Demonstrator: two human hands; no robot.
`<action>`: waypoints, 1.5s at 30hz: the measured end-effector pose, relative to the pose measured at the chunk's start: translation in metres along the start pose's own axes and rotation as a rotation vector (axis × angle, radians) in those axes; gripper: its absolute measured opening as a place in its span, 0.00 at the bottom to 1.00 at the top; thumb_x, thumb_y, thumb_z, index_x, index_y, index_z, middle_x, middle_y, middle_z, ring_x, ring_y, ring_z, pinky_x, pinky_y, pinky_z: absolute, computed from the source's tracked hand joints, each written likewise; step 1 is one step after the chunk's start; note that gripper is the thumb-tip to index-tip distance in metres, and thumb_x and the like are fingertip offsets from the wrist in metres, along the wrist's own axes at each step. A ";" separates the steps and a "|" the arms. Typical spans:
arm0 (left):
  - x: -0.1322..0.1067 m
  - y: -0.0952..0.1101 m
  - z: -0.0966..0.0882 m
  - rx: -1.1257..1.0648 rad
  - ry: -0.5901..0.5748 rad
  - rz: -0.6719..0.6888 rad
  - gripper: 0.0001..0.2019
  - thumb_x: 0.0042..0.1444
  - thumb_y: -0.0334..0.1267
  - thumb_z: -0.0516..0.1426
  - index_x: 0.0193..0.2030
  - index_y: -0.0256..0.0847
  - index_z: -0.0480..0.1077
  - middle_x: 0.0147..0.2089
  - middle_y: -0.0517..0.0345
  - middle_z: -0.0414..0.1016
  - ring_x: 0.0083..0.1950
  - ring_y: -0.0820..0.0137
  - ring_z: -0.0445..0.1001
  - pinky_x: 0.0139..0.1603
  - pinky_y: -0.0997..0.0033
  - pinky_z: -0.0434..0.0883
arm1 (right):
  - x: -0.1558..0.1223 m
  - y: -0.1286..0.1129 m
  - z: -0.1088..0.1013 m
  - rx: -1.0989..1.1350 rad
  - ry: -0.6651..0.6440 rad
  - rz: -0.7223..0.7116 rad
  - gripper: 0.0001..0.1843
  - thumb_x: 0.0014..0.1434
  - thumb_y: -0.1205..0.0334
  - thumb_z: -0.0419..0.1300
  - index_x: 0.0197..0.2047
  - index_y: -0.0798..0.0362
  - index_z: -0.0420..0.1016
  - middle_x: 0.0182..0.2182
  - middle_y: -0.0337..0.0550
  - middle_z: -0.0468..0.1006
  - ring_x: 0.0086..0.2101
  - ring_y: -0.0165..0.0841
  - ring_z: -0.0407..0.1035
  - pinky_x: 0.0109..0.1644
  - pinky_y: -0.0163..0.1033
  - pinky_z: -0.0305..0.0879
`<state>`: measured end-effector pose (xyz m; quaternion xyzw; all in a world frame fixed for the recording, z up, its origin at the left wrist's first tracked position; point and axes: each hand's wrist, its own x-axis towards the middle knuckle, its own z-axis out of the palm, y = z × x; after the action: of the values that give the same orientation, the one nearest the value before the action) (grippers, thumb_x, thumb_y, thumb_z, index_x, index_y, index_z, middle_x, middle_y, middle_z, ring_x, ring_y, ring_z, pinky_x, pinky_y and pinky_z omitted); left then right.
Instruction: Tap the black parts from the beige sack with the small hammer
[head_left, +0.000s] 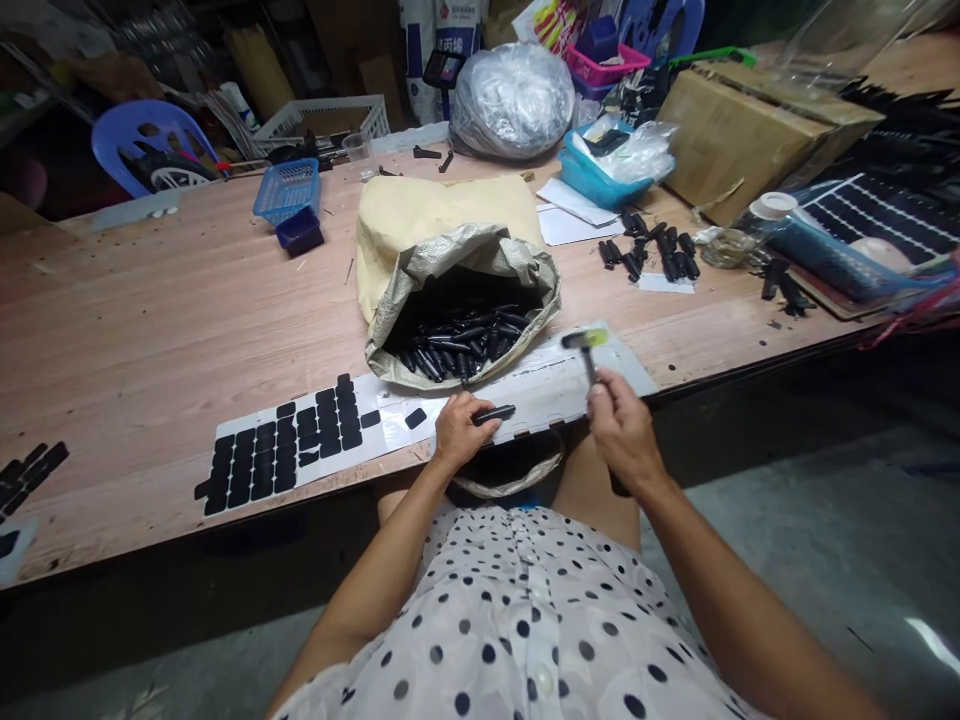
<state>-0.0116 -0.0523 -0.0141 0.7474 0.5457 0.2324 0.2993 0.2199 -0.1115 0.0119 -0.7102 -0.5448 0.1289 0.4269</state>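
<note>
Near the table's front edge, my left hand (459,432) is closed on a slim black plastic piece (496,413), which lies along the white board (536,385). My right hand (624,428) grips the handle of a small hammer (586,342). Its head, dark at one end and yellow-green at the other, is slightly blurred and appears above the board, to the right of the black piece. Behind my hands, a beige sack (450,212) lies with its mouth facing me, holding several similar black pieces (469,340).
Black rounded pads (262,455) cover the strip to the left. More black parts (667,250) lie at right, before a cardboard box (742,130). Blue baskets (289,190) stand at back left. Below the table edge, another sack's mouth (517,485) shows between the knees.
</note>
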 end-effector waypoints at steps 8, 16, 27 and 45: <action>0.004 0.006 0.001 -0.056 -0.019 -0.033 0.08 0.50 0.34 0.68 0.38 0.48 0.82 0.34 0.60 0.75 0.43 0.65 0.72 0.47 0.65 0.71 | -0.056 -0.029 0.031 0.150 -0.189 -0.220 0.22 0.71 0.60 0.48 0.62 0.48 0.73 0.44 0.49 0.81 0.44 0.37 0.75 0.52 0.44 0.74; 0.009 0.010 0.001 -0.074 -0.023 -0.087 0.09 0.47 0.31 0.68 0.35 0.47 0.80 0.37 0.61 0.76 0.44 0.66 0.72 0.47 0.66 0.71 | -0.058 -0.030 0.031 0.157 -0.190 -0.232 0.22 0.71 0.60 0.49 0.63 0.47 0.73 0.44 0.48 0.80 0.44 0.36 0.74 0.52 0.43 0.74; 0.010 0.008 -0.001 -0.062 -0.015 -0.056 0.09 0.47 0.32 0.68 0.36 0.47 0.80 0.37 0.60 0.76 0.43 0.65 0.73 0.46 0.66 0.72 | -0.065 -0.016 0.043 0.156 -0.182 -0.175 0.22 0.69 0.61 0.49 0.59 0.48 0.76 0.45 0.50 0.80 0.45 0.38 0.75 0.53 0.45 0.75; 0.007 0.009 0.003 -0.060 0.037 -0.047 0.06 0.48 0.31 0.67 0.32 0.47 0.80 0.35 0.61 0.75 0.42 0.65 0.72 0.46 0.65 0.71 | -0.062 -0.031 0.035 0.110 -0.162 -0.237 0.23 0.70 0.62 0.48 0.61 0.47 0.76 0.38 0.47 0.78 0.39 0.36 0.75 0.47 0.41 0.75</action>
<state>-0.0013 -0.0485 -0.0100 0.7206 0.5615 0.2550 0.3169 0.1533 -0.1483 -0.0033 -0.6038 -0.6496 0.1640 0.4319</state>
